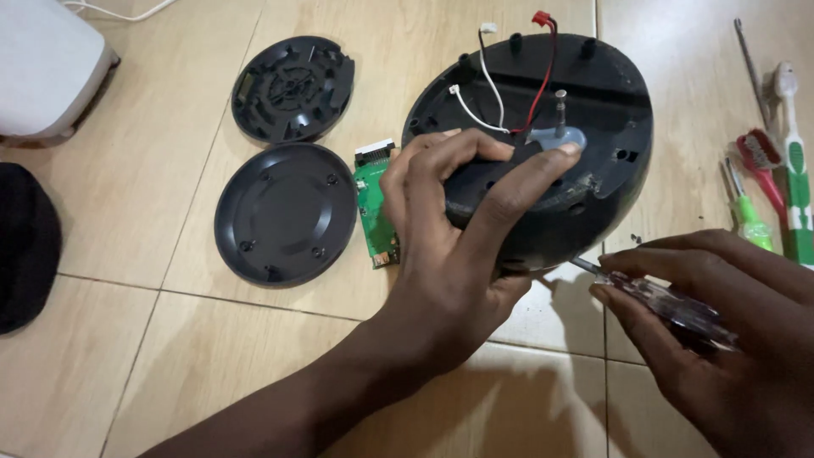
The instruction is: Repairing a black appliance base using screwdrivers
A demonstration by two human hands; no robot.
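Note:
A round black plastic housing lies tilted on the tiled floor, its open underside up, with white and red wires and a metal shaft showing. My left hand grips its near rim, thumb resting by the shaft. To the right, my right hand holds a clear-handled screwdriver, its tip pointing at the housing's lower edge.
Two round black covers lie left of the housing, with a green circuit board beside them. Toothbrushes, a small green screwdriver and a thin metal tool lie at the right. A white appliance and a dark object sit at the left edge.

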